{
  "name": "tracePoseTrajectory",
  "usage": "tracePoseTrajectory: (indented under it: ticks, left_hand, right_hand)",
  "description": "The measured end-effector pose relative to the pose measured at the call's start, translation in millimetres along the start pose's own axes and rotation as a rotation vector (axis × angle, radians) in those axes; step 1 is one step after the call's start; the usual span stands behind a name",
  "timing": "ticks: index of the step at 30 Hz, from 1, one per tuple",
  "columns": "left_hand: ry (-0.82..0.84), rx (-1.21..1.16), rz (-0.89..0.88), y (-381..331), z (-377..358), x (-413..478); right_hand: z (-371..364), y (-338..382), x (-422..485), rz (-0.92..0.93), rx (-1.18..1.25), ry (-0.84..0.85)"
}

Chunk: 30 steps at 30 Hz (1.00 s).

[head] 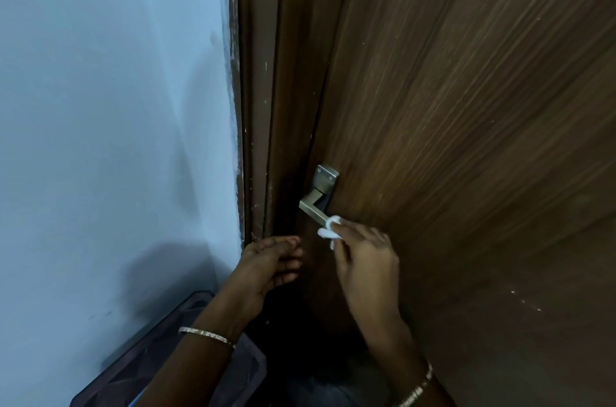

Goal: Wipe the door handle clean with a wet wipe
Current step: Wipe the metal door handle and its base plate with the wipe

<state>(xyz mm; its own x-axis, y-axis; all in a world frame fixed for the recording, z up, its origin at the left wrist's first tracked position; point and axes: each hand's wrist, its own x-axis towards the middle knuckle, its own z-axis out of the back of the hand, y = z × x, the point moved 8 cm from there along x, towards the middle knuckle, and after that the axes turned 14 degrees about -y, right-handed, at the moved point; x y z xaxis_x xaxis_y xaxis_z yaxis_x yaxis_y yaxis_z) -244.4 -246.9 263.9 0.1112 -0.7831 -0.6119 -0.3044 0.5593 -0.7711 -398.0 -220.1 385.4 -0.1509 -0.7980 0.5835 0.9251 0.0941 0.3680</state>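
Note:
A metal lever door handle [312, 208] on its rectangular backplate [325, 179] is fixed near the left edge of the brown wooden door [466, 106]. My right hand [363, 260] pinches a bunched white wet wipe [330, 229], and the wipe is wrapped around the free end of the lever. That end of the lever is hidden by the wipe and my fingers. My left hand [270, 265] hovers lower left of the handle with its fingers loosely curled and nothing in it, close to the door's edge.
The brown door frame [260, 106] runs vertically just left of the door. A pale blue wall [116, 106] fills the left side. A dark bag or case [160, 350] sits at the bottom left under my left forearm. Both wrists wear thin bangles.

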Motion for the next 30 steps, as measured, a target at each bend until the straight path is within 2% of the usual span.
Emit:
tracePoseTrajectory:
  ticks: [5, 9, 13, 18, 23, 30]
  left_hand:
    - [-0.002, -0.001, -0.008, -4.3, -0.7, -5.2]
    - [-0.030, -0.005, -0.028, -7.3, -1.1, -8.9]
    - [-0.084, 0.001, -0.087, -13.5, 2.1, -8.0]
    - [-0.118, 0.044, -0.269, -27.5, 1.2, -8.6]
    - [-0.095, 0.211, -0.493, -44.1, -7.3, -12.6]
    - [-0.196, 0.430, -0.826, -61.2, -10.5, -19.9]
  right_hand:
    - [8.3, -6.8, -3.6, -0.041, 0.011, 0.004]
    - [-23.0, 30.2, 22.5, 0.045, -0.024, 0.038]
    - [-45.6, 57.3, 37.4, 0.152, -0.186, 0.045]
    - [-26.9, 25.4, 17.4, 0.124, -0.134, 0.040]
    - [0.4, -10.3, -5.0, 0.059, -0.059, -0.022]
    - [-29.6, 34.8, 16.5, 0.141, -0.069, -0.046]
